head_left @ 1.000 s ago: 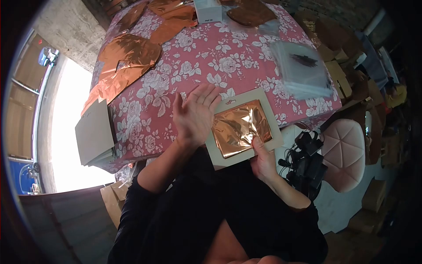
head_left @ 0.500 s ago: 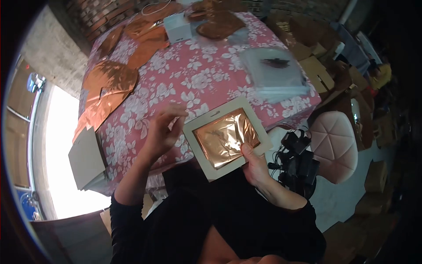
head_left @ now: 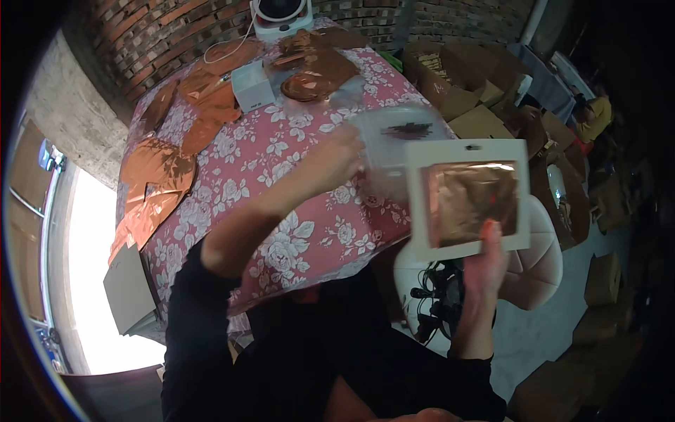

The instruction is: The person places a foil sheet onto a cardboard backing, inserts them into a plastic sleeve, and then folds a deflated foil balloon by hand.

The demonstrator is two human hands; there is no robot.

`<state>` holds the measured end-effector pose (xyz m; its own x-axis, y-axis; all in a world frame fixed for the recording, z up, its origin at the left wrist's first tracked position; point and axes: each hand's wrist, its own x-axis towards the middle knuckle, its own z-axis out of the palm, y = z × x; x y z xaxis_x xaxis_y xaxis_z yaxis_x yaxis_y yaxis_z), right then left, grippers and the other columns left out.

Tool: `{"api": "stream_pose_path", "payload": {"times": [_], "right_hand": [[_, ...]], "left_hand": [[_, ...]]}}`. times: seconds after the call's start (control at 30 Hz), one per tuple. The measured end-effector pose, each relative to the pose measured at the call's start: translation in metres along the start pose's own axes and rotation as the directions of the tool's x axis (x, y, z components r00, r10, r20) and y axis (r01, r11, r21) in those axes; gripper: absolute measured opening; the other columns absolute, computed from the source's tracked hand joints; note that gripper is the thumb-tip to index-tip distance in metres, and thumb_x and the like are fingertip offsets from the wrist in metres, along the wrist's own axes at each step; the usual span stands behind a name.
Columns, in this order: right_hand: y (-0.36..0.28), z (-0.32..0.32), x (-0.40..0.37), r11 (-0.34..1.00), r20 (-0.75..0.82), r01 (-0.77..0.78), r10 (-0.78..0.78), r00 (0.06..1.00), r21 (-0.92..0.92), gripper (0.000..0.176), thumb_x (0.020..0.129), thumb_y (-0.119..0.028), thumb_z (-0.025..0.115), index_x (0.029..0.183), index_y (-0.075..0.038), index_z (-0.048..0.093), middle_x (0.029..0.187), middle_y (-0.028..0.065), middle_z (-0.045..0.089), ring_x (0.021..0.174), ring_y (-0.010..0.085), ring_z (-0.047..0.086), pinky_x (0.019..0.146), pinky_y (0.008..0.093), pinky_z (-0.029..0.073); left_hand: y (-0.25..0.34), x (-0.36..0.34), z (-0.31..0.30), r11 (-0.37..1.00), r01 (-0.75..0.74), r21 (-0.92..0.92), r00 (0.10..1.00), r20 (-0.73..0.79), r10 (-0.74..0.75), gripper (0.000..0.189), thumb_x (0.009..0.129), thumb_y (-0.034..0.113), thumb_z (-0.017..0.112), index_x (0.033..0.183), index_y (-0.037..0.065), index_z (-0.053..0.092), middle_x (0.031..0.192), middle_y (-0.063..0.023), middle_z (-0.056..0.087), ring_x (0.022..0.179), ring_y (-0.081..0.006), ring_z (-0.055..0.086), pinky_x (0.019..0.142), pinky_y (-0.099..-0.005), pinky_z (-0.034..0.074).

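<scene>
In the head view my right hand (head_left: 486, 264) grips a cream card frame (head_left: 418, 204) by its lower edge, thumb on the front. Through the frame's square window shows crinkled rose-gold foil (head_left: 464, 200). The frame is held up at the right, beyond the table's edge, with a small hang slot at its top. My left hand (head_left: 344, 156) is stretched across the table, its blurred fingers right at the left edge of a stack of clear plastic bags (head_left: 394, 151) with dark printing. Motion blur hides how the fingers are set. The card frame overlaps the stack's right side in this view.
A pink floral cloth (head_left: 281, 232) covers the table. Rose-gold foil balloons (head_left: 158, 172) lie along its left and far sides, near a white box (head_left: 253, 88). Grey card sheets (head_left: 130, 292) stand at the left corner. A chair (head_left: 541, 274), black cables (head_left: 439, 295) and cardboard boxes (head_left: 446, 77) are at the right.
My left hand has reached forward and right, from beside the card frame to the plastic bags. The right hand has raised the frame to the right and turned it more upright. The view has shifted.
</scene>
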<state>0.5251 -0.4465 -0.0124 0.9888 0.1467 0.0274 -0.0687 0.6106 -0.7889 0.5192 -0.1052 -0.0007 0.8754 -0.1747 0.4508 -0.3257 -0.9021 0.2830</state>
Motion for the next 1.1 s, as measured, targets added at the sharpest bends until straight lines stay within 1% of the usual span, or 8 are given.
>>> {"api": "stream_pose_path", "payload": {"times": [0.1, 0.17, 0.47, 0.67, 0.8, 0.9, 1.03, 1.1], "right_hand": [[-0.023, -0.029, 0.023, 0.994, -0.110, 0.107, -0.105, 0.988, 0.011, 0.029, 0.097, -0.020, 0.059, 0.122, -0.006, 0.057, 0.109, 0.0001, 0.063, 0.104, 0.0124, 0.060, 0.097, 0.0350, 0.048], [-0.033, -0.038, 0.033, 0.968, -0.183, 0.252, -0.246, 0.952, 0.011, 0.031, 0.097, -0.021, 0.060, 0.123, -0.006, 0.057, 0.111, 0.0015, 0.064, 0.106, 0.0140, 0.060, 0.097, 0.0372, 0.049], [-0.027, -0.075, 0.048, 0.973, -0.218, 0.204, -0.177, 0.960, 0.104, 0.033, 0.096, -0.024, 0.062, 0.122, -0.006, 0.059, 0.120, 0.0040, 0.064, 0.114, 0.0193, 0.059, 0.099, 0.0418, 0.049], [-0.012, -0.085, 0.055, 0.968, -0.234, 0.167, -0.121, 0.965, 0.189, 0.030, 0.096, -0.026, 0.060, 0.119, -0.007, 0.063, 0.118, 0.0037, 0.066, 0.113, 0.0206, 0.060, 0.099, 0.0449, 0.049], [-0.013, -0.079, 0.058, 0.947, -0.074, 0.133, -0.116, 0.990, 0.291, 0.026, 0.097, -0.027, 0.059, 0.114, -0.009, 0.066, 0.120, 0.0064, 0.066, 0.114, 0.0232, 0.061, 0.098, 0.0472, 0.049], [-0.010, -0.071, 0.060, 0.912, -0.049, 0.129, -0.120, 0.992, 0.390, 0.025, 0.097, -0.028, 0.059, 0.111, -0.010, 0.068, 0.123, 0.0080, 0.064, 0.116, 0.0250, 0.060, 0.099, 0.0479, 0.049], [-0.001, -0.061, 0.062, 0.899, -0.092, 0.144, -0.116, 0.989, 0.414, 0.028, 0.096, -0.028, 0.059, 0.117, -0.009, 0.065, 0.125, 0.0084, 0.063, 0.115, 0.0257, 0.060, 0.099, 0.0484, 0.049], [-0.001, -0.047, 0.060, 0.899, -0.112, 0.173, -0.139, 0.984, 0.403, 0.038, 0.095, -0.027, 0.061, 0.126, -0.005, 0.058, 0.126, 0.0081, 0.062, 0.118, 0.0248, 0.058, 0.102, 0.0474, 0.046]], "left_hand": [[-0.002, 0.044, 0.048, 0.997, -0.079, 0.016, 0.997, -0.007, 0.079, 0.035, 0.084, 0.016, 0.065, 0.115, 0.000, 0.062, 0.133, -0.0215, 0.052, 0.130, -0.0382, 0.043, 0.106, -0.0431, 0.038], [0.004, 0.064, 0.062, 0.999, -0.024, -0.035, 0.990, 0.139, 0.028, 0.047, 0.087, 0.022, 0.065, 0.128, 0.001, 0.056, 0.145, -0.0221, 0.042, 0.135, -0.0391, 0.037, 0.111, -0.0434, 0.034], [-0.013, 0.066, 0.106, 0.999, 0.034, 0.038, 0.991, 0.129, -0.039, 0.046, 0.090, 0.033, 0.062, 0.129, 0.010, 0.059, 0.145, -0.0139, 0.045, 0.135, -0.0351, 0.037, 0.110, -0.0436, 0.031], [-0.010, 0.071, 0.098, 0.999, 0.048, 0.017, 0.988, 0.148, -0.050, 0.041, 0.092, 0.027, 0.060, 0.130, 0.010, 0.059, 0.142, -0.0160, 0.049, 0.133, -0.0372, 0.040, 0.111, -0.0452, 0.031], [-0.005, 0.091, 0.056, 0.999, 0.020, 0.026, 0.992, 0.121, -0.023, 0.037, 0.094, 0.025, 0.058, 0.128, 0.012, 0.061, 0.141, -0.0151, 0.051, 0.132, -0.0376, 0.041, 0.111, -0.0452, 0.032], [0.000, 0.085, -0.007, 0.992, -0.098, -0.074, 0.994, 0.046, 0.102, 0.033, 0.093, 0.024, 0.058, 0.119, 0.006, 0.066, 0.133, -0.0134, 0.058, 0.123, -0.0357, 0.048, 0.105, -0.0445, 0.037], [0.006, 0.030, -0.099, 0.986, -0.086, 0.142, 0.976, -0.187, 0.112, 0.027, 0.096, 0.021, 0.055, 0.112, 0.004, 0.069, 0.133, -0.0140, 0.058, 0.129, -0.0340, 0.045, 0.109, -0.0426, 0.036], [0.007, -0.012, -0.145, 0.954, -0.002, 0.301, 0.987, -0.153, 0.051, 0.032, 0.097, 0.021, 0.054, 0.124, 0.006, 0.063, 0.136, -0.0127, 0.055, 0.132, -0.0347, 0.043, 0.111, -0.0429, 0.034]]}}
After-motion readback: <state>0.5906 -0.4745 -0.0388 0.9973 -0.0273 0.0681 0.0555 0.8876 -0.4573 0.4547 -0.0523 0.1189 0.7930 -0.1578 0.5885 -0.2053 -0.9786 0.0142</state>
